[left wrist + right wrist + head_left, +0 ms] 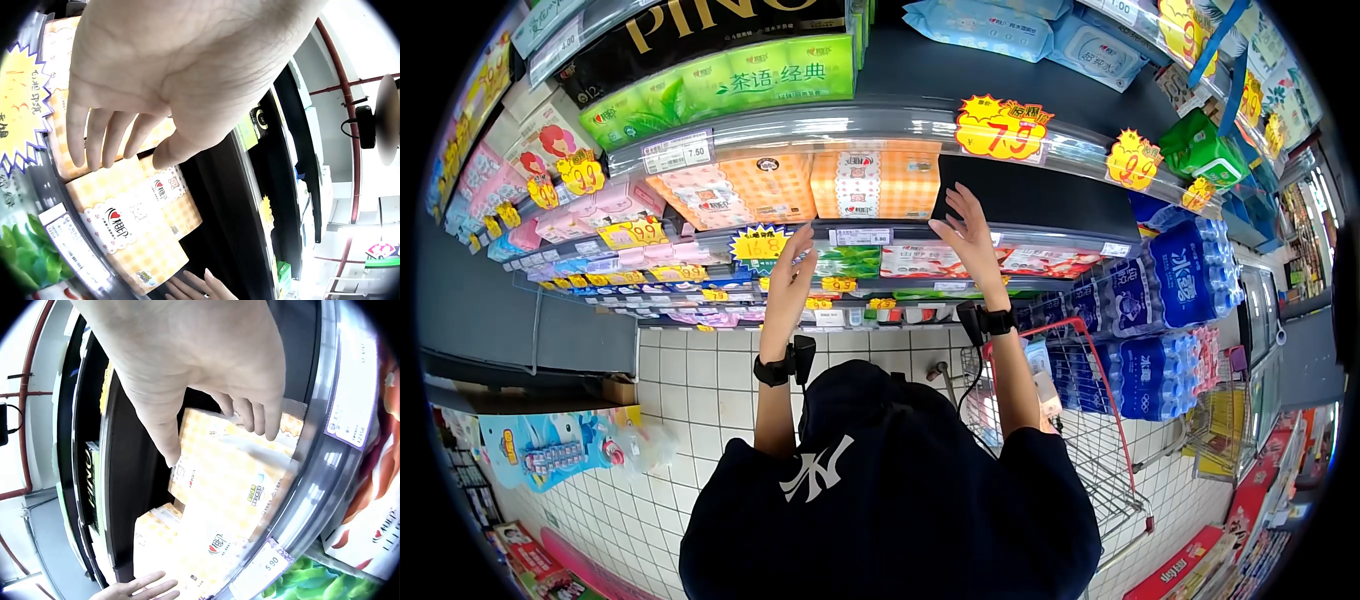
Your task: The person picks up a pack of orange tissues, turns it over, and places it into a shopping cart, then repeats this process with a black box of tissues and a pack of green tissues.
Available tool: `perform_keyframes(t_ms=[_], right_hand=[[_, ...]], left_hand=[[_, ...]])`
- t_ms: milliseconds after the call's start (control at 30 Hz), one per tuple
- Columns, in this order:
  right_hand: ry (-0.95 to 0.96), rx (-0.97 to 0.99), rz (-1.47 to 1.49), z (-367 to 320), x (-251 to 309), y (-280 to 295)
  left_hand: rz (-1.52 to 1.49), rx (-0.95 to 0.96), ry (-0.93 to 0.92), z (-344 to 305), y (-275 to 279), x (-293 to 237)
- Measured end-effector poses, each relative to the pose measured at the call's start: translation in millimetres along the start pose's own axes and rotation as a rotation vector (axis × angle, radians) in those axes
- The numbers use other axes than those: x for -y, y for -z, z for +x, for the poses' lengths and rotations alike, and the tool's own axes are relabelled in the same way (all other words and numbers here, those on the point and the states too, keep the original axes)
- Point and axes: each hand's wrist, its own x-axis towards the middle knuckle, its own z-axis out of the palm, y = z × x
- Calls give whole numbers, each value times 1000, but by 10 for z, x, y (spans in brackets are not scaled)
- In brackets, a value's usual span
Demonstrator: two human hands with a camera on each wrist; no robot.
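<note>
Orange checked tissue packs [875, 182] stand on a shelf in the head view, their fronts near its edge. My left hand [790, 285] is raised before the left packs, fingers spread and relaxed, nothing in it. In the left wrist view the left hand [169, 75] hangs over the checked packs [128, 219]; whether its fingertips touch them I cannot tell. My right hand [972, 245] is at the right end of the packs, fingers apart and empty. The right wrist view shows the right hand [206, 369] with fingers loosely bent at the end of a pack [231, 469]; contact is unclear.
Above are green tissue packs [720, 88] and a yellow price sign [1001, 128]. Red-and-white packs [925, 262] lie on the shelf below. A shopping cart [1090, 430] stands at the right, beside stacked bottled water [1140, 378]. To the left is a blue carton [550, 445].
</note>
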Motion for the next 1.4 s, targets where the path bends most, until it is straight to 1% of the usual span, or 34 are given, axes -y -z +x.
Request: perform_keyframes(t_ms=[133,200,333,467,667,800,1067,1200,1400], right_hand=[[26,-7,-47,112,-62,-49],[27,-11,-58,171,-98,-67],[22,-9,-86,273,-161,-83],[15,-3,-88,365,-238,-84],[41,33,-81,444,-239,-136],[43,58,-56,479,-224,-162],[-15,118,-34,527,-272,-134],[-31,103,-57,532,-333,-143],[-31,104,-6,512,-334,-143]], left_hand=[[-37,-3,-54,119,-2,100],[14,-13,-72,176,-4,130],[23,-24,-54,252,-37,160],[26,4,-57,339,-45,196],[8,12,-52,395,-77,93],[10,36,-53,453,-75,210],[-42,58,-58,530,-79,397],[-38,65,-47,505,-91,331],[-24,74,-52,482,-94,277]])
